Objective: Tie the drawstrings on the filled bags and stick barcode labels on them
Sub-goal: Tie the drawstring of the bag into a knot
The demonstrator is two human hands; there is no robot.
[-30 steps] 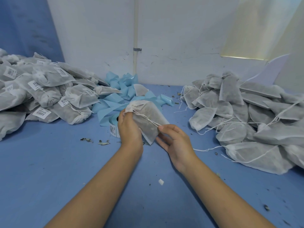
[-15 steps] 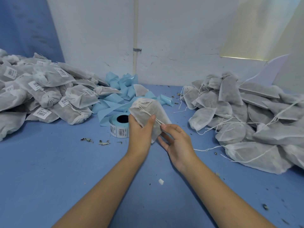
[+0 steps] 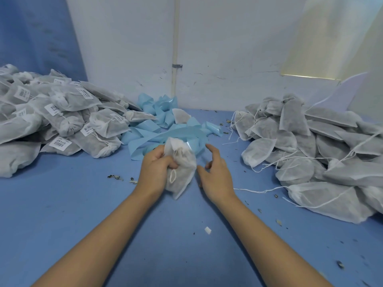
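left hand grips a filled bag at centre frame, its drawstring looped; right hand hovers beside it, fingers loosely spread, holding nothing, above the blue counter.

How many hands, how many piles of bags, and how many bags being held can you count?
Hands: 2, the left hand and the right hand
Piles of bags: 2, the labelled pile and the unlabelled pile
Bags being held: 1, the held bag, gripped by the left hand
Total: 5
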